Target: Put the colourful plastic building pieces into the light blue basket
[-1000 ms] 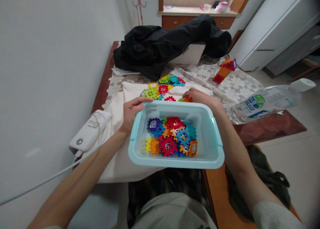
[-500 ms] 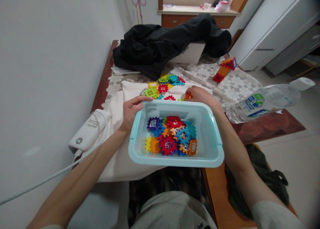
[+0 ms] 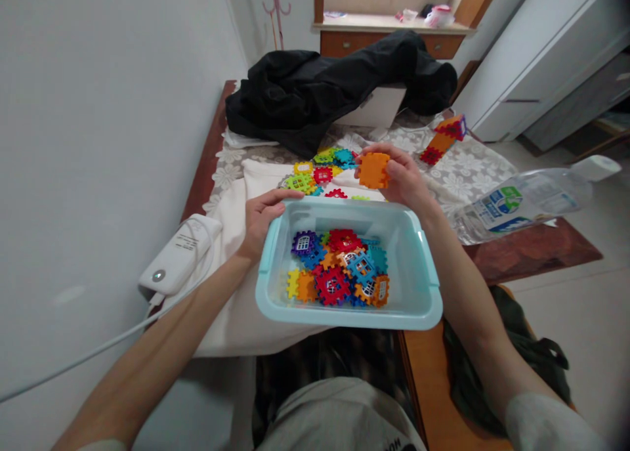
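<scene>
A light blue plastic bin (image 3: 344, 316) stands before me with several coloured interlocking blocks (image 3: 335, 285) heaped inside. My left hand (image 3: 263, 220) grips the bin's far left corner, fingers over the rim and thumb beside it. Just beyond the far rim, my right hand (image 3: 401, 175) holds up an orange square block (image 3: 374, 171) with notched edges, pinched between thumb and fingers. More loose blocks (image 3: 299, 183) in green, yellow, red and teal lie on the white cloth behind the bin. The bin's far wall partly hides the nearest of them.
A joined orange and red block piece (image 3: 443, 139) stands at the back right of the table. Nearby is a clear plastic bottle (image 3: 522, 198). A white power bank (image 3: 180, 254) with a cable lies at left. Black clothing (image 3: 315, 90) covers the far side.
My right hand has risen from the cloth with the orange block, which now faces me in plain view. My left hand stays on the bin's corner.
</scene>
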Demonstrator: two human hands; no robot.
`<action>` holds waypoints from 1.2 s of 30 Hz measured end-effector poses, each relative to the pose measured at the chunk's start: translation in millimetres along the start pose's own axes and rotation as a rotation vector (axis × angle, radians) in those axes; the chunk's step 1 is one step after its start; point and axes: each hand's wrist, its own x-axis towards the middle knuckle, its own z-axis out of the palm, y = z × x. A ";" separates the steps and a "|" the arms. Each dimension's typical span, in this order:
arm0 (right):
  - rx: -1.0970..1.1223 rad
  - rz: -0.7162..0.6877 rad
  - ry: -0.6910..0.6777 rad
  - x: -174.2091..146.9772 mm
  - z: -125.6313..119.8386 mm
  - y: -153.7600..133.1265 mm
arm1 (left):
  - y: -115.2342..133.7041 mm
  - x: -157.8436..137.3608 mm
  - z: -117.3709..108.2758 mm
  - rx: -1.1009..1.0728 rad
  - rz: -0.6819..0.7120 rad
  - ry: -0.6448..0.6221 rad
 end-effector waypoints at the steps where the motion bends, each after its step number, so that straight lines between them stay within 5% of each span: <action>1: 0.068 -0.002 -0.032 -2.9 0.9 -2.9 | -0.5 -0.1 -0.2 -0.003 -0.001 0.002; 14: 0.188 -0.021 -0.567 -3.3 1.8 -9.9 | -1.5 0.5 -1.8 -0.008 -0.014 -0.008; 16: 0.168 -0.007 -0.467 -0.7 0.4 -2.5 | -1.1 0.2 -1.6 0.003 -0.011 -0.005; 18: 0.075 0.034 -0.221 3.7 -2.3 10.8 | -1.2 0.1 -1.9 0.013 -0.014 0.001; 21: -0.374 0.102 0.051 11.0 -6.7 35.0 | -2.1 0.7 -2.9 0.000 -0.017 -0.004; 25: -0.933 0.120 -0.020 12.5 -5.2 57.8 | -3.0 2.1 -4.0 -0.006 -0.021 0.003; 31: -0.972 0.034 0.078 15.9 -9.4 66.7 | -2.9 1.6 -3.8 -0.003 -0.020 0.001; 36: -1.070 0.035 0.052 64.7 -25.9 71.8 | -4.0 1.0 -3.7 -0.017 -0.011 -0.010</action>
